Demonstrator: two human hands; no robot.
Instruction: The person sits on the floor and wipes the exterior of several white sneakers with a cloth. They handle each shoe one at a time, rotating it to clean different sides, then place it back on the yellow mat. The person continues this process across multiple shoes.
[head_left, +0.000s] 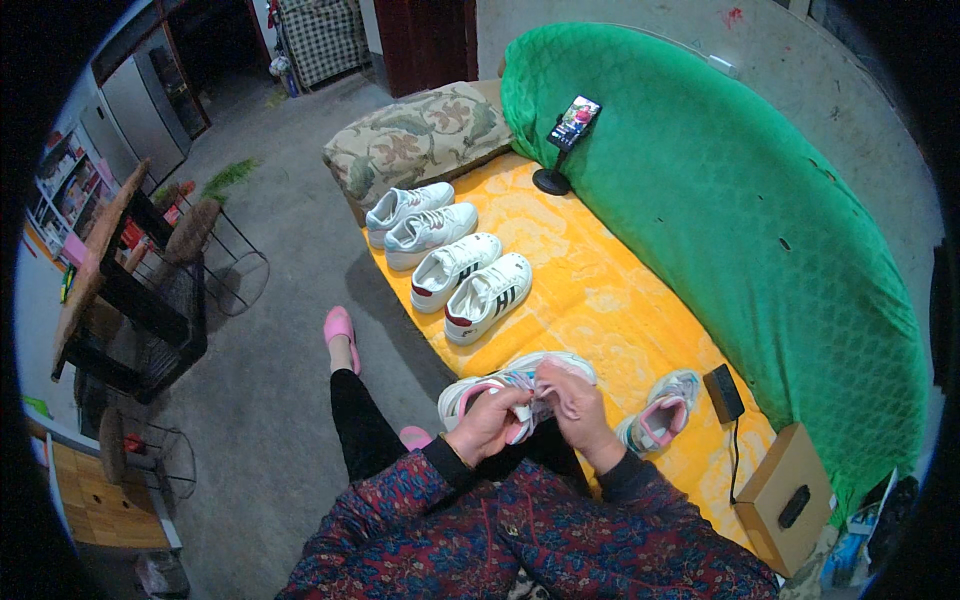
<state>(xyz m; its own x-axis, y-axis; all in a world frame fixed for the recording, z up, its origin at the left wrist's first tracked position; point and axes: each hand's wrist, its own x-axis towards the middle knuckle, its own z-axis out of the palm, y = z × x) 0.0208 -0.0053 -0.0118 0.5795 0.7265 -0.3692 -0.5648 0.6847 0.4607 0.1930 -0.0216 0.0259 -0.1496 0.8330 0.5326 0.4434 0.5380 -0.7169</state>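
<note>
A white sneaker with pink lining rests across my lap, its collar facing left. My left hand is closed at the shoe's opening, thumb against the tongue and lace area. Over the front of the shoe, my right hand bends its fingers around pale laces. Both hands hide much of the upper, so the exact grip on the laces is partly unclear. To the right, a similar pink-lined sneaker sits on the yellow sofa cover.
White sneakers with black lettering and pale sneakers line the sofa's front edge. A phone on a stand leans near the green backrest. At right are a black adapter and a cardboard box.
</note>
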